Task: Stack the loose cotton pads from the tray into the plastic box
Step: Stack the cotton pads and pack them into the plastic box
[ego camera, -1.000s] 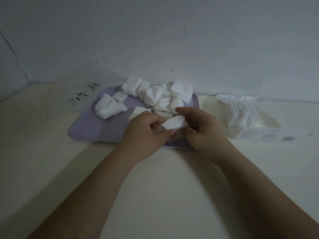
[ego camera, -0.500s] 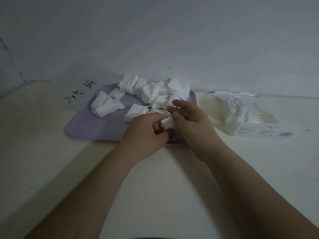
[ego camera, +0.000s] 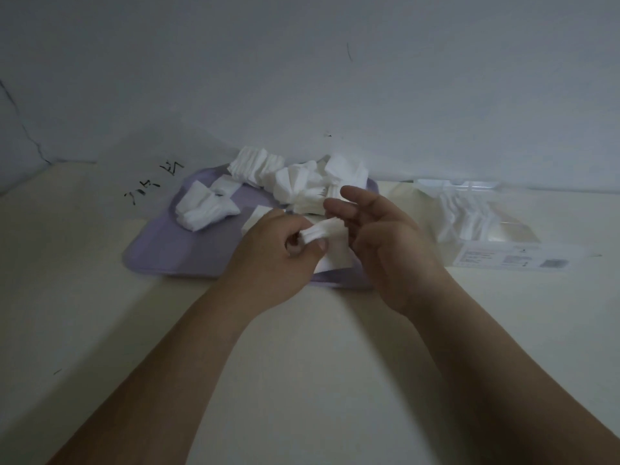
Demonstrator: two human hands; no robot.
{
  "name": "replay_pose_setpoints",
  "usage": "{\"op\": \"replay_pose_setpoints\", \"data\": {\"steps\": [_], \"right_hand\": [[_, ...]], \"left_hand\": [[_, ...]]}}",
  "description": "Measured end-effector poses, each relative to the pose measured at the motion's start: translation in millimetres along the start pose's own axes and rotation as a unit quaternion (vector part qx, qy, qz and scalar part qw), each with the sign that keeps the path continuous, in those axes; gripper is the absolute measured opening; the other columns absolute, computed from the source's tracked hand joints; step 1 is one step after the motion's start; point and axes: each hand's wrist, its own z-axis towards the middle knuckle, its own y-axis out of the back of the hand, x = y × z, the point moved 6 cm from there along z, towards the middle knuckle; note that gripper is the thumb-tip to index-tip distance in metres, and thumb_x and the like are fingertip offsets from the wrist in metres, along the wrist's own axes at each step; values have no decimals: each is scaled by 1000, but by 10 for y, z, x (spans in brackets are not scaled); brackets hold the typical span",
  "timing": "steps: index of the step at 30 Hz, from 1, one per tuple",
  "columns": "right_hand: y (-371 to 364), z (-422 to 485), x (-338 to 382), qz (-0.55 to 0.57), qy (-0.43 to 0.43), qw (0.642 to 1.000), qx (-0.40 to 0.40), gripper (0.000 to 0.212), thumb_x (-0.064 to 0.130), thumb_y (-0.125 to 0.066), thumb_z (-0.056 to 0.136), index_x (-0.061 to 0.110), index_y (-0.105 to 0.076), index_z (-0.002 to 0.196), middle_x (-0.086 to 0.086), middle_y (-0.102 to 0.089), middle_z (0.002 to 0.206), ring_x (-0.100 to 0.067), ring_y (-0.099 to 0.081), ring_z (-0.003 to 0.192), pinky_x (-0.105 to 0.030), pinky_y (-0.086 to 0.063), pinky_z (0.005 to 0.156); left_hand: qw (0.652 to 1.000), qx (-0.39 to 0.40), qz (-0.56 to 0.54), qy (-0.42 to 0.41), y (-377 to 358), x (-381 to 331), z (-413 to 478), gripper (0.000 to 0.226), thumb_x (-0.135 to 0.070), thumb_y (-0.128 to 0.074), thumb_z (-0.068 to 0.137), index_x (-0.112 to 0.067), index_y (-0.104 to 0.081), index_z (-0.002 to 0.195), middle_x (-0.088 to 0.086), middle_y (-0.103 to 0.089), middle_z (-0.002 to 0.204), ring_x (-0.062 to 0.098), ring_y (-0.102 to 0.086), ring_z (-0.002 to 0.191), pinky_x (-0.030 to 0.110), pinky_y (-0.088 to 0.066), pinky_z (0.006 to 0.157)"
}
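A lilac tray (ego camera: 161, 250) lies on the cream table with several heaps of white cotton pads (ego camera: 295, 184) on it. Over the tray's near edge, my left hand (ego camera: 271, 260) pinches a small stack of pads (ego camera: 323, 229) between thumb and fingers. My right hand (ego camera: 392, 250) is beside that stack with its fingers spread and relaxed, touching the stack's right end. To the right stands the clear plastic box (ego camera: 486, 229), with a row of pads inside it.
A grey wall rises just behind the tray and box. Black scribbles (ego camera: 152, 184) mark the table left of the tray. A printed label (ego camera: 510, 261) covers the box's near side. Bare table stretches toward me under both forearms.
My right hand has loosened from the pad stack and its fingers have spread. My left hand keeps the stack, now lifted slightly and more exposed.
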Motion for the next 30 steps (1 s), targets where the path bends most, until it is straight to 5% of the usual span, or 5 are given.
{"op": "replay_pose_setpoints", "data": {"steps": [9, 13, 19, 22, 30], "right_hand": [[-114, -184, 101, -364, 77, 924, 90, 87, 10, -98, 67, 35, -60, 140, 7, -71, 124, -15, -74, 102, -37, -62, 93], [-206, -211, 138, -458, 108, 879, 75, 74, 26, -99, 67, 36, -66, 133, 13, -70, 121, -9, -70, 100, -36, -60, 88], [-156, -219, 198, -462, 115, 879, 27, 69, 31, -99, 65, 32, -70, 126, 17, -71, 102, 2, -68, 82, -16, -54, 77], [-134, -187, 98, -347, 59, 935, 43, 77, 35, -98, 67, 28, -64, 136, 6, -76, 112, -10, -75, 95, -31, -61, 88], [46, -87, 39, -141, 38, 988, -59, 13, 5, -80, 87, 9, -68, 86, -13, -69, 81, -27, -66, 78, -40, -58, 74]], "left_hand": [[972, 63, -196, 115, 75, 66, -43, 11, -37, -73, 88, -27, -72, 92, 1, -77, 88, 21, -75, 86, 45, -62, 81], [948, 61, -273, 151, 84, 20, -75, 6, -20, -73, 96, -15, -74, 94, -4, -77, 80, 8, -73, 76, 24, -57, 64], [949, 73, -275, 137, 103, -25, -79, 8, -15, -72, 96, -19, -76, 102, -1, -81, 91, 15, -78, 87, 32, -61, 78], [944, 74, -296, 124, 137, -72, -87, 11, -8, -69, 98, -16, -74, 105, -2, -81, 87, 9, -76, 76, 27, -59, 73], [987, -21, -122, 105, 456, 215, 25, 9, -25, -68, 98, -25, -73, 90, -4, -77, 80, 11, -72, 72, 34, -58, 69]]}}
